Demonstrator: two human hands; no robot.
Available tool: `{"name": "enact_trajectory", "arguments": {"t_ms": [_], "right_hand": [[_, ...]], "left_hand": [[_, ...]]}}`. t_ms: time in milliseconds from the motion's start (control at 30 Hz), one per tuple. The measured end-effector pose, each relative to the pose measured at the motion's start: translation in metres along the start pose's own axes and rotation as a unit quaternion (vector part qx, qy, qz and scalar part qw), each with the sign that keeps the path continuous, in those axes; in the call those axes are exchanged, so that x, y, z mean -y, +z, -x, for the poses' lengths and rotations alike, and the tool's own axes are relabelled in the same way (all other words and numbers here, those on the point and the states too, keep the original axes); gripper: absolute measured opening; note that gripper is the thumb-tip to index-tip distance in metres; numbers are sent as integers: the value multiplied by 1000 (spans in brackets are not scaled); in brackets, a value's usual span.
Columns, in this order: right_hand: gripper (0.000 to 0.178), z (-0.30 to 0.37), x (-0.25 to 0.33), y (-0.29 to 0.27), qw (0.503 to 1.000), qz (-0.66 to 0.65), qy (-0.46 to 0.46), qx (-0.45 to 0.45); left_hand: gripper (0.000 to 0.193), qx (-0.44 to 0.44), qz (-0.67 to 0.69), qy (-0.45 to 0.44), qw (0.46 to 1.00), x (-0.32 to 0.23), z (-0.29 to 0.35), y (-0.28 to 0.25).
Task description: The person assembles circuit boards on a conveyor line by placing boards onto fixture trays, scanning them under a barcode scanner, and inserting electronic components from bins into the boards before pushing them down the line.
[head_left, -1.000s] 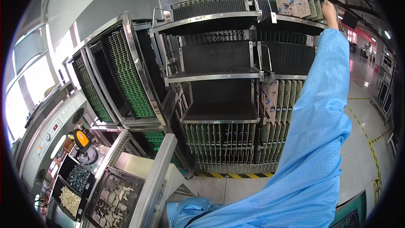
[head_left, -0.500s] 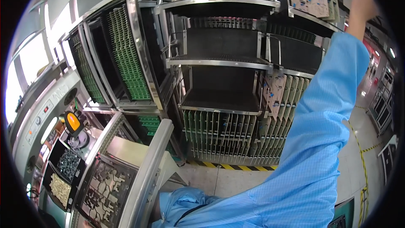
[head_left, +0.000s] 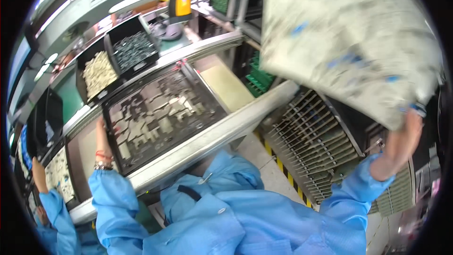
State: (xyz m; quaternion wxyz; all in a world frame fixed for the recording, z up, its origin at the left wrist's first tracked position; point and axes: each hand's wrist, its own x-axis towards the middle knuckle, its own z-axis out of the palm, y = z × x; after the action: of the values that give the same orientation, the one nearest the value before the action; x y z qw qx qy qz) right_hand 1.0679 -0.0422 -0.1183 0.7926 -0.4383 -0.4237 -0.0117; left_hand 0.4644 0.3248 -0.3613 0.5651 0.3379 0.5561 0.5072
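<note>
One large circuit board panel (head_left: 349,42), pale grey-green with blue specks, motion-blurred, fills upper right of view, tilted, lower corner dipping toward the right edge. Right hand (head_left: 409,127) grips that lower right corner from below, fingers closed around the board edge; exact finger placement blurred. Right arm in blue sleeve, raised up and out to the right, wrist bare, elbow bent low. Board sits above and left of the hand, well over the slotted metal rack (head_left: 316,141) below it.

Left hand (head_left: 100,127) reaches up-left, forearm extended along the left side of a dark tray (head_left: 160,113) of board pieces on the conveyor rail (head_left: 212,137); red thread and beaded bracelet on wrist. Hand partly hidden at tray edge, cannot tell whether spread or closed; seems to touch the tray frame.

Farther off: black bins of small parts (head_left: 118,61) upper left, yellow handheld scanner (head_left: 180,5) on stand at top. Another person's blue-sleeved arm (head_left: 49,198) at far lower left.
</note>
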Motion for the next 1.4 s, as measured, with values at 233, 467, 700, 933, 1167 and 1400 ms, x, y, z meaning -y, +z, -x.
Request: {"name": "enact_trajectory", "arguments": {"t_ms": [233, 467, 700, 933, 1167, 1400], "right_hand": [[33, 64, -188, 114, 875, -151, 447, 108], [38, 66, -230, 185, 811, -235, 523, 115], [50, 81, -277, 241, 724, -334, 595, 98], [54, 73, -286, 292, 690, -328, 637, 105], [51, 74, -296, 310, 674, -316, 661, 97], [57, 74, -298, 303, 644, -319, 690, 80]], "left_hand": [[61, -21, 16, 13, 1000, -13, 24, 8], [49, 47, 15, -34, 998, -9, 13, 31], [58, 157, 19, -68, 985, 6, 7, 97], [50, 178, 111, -111, 972, 3, 9, 75], [53, 116, 137, -105, 978, -13, 18, 79], [48, 106, 152, -134, 973, -12, 22, 77]]}}
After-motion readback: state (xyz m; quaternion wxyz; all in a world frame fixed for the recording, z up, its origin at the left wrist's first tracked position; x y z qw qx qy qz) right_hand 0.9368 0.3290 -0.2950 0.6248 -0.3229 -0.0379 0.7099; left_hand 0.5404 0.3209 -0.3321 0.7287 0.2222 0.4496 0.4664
